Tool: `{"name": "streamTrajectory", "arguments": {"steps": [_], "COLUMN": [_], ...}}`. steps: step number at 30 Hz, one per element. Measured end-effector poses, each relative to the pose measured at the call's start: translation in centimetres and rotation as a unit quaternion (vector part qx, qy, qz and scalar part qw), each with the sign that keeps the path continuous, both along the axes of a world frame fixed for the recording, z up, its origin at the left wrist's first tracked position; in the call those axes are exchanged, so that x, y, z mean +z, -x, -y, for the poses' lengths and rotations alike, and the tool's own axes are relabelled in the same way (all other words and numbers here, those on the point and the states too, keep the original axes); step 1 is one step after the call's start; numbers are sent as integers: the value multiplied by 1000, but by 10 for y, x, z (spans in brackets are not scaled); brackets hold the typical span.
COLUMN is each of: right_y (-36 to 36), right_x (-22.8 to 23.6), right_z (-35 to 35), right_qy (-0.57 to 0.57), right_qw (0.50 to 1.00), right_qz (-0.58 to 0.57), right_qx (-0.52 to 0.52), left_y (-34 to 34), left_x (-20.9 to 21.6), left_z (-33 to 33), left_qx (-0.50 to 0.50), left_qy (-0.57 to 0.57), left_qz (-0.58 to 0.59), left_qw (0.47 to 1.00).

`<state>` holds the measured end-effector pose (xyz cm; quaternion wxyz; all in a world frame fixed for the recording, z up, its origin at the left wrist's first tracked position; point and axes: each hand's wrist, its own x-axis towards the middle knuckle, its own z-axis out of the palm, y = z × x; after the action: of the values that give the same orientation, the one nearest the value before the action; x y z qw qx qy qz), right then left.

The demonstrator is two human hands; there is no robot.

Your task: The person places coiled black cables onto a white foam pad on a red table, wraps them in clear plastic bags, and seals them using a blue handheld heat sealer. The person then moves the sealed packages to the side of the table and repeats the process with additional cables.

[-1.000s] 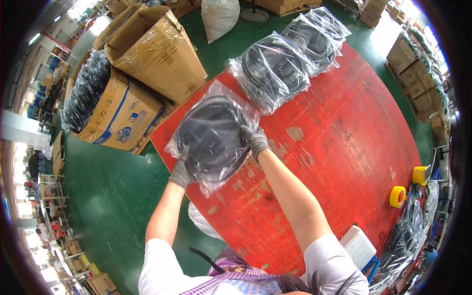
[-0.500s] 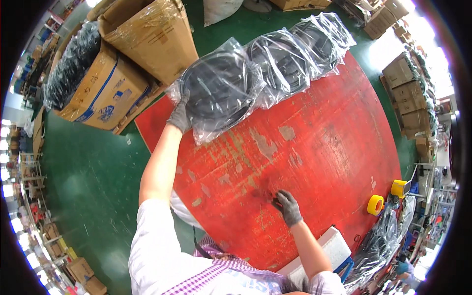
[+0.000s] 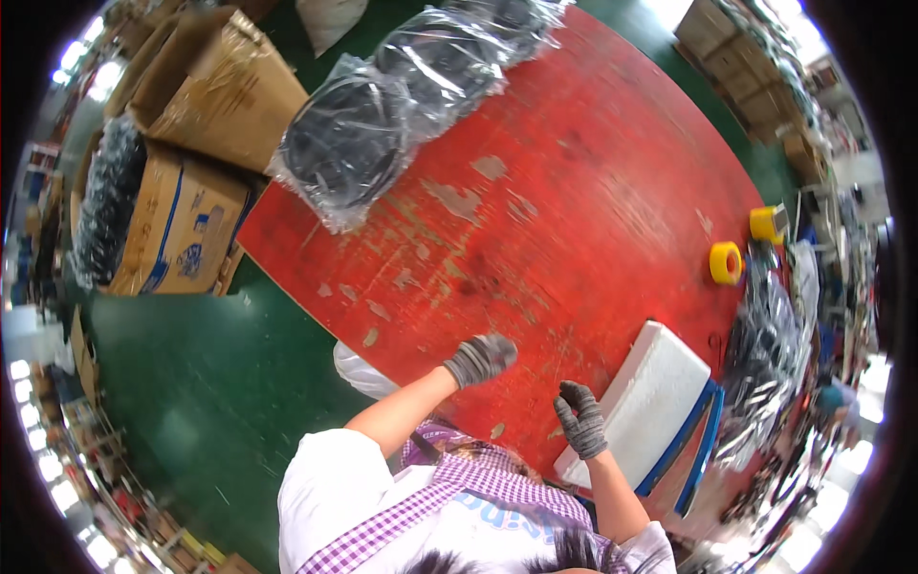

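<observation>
My left hand (image 3: 481,360), in a grey knitted glove, hovers over the near part of a red worn table (image 3: 593,191). Its fingers are blurred and turned away, so their shape does not show. The gloved right hand (image 3: 580,421) is beside a white foam block (image 3: 655,383), fingers apart and nothing in them. Along the far left edge lie clear plastic bags with black round contents: a near bag (image 3: 349,143), a middle bag (image 3: 445,57) and a far bag (image 3: 521,21). Neither hand touches them.
Tall cardboard boxes (image 3: 234,91) stand beyond the table's left corner, one filled with plastic-wrapped goods (image 3: 110,201). At the right edge are two yellow tape rolls (image 3: 725,263), a pile of clear plastic bags (image 3: 765,354) and blue-edged pieces (image 3: 703,445) by the foam block.
My left hand has let go of the near bag and come back toward my body. The right hand has drawn slightly nearer the foam block. The whole view has shifted.
</observation>
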<state>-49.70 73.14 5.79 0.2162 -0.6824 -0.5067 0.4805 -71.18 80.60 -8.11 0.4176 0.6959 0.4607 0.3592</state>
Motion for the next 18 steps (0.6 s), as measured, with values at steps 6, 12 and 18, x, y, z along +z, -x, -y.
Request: {"name": "streamTrajectory", "arguments": {"steps": [6, 12, 18], "right_y": [-65, -205, -419], "right_x": [46, 88, 77], "right_z": [76, 177, 322], "right_qy": [-139, -252, -259], "right_qw": [985, 950, 738], "right_qz": [100, 62, -238], "right_qx": [-11, -172, -577], "left_y": [-60, -171, -302], "left_x": [50, 79, 75], "left_z": [1, 53, 184], "left_qx": [-207, -249, -279], "left_qy": [-34, -152, -224], "left_qz": [-176, -196, -248], "left_qw": [962, 936, 900]}}
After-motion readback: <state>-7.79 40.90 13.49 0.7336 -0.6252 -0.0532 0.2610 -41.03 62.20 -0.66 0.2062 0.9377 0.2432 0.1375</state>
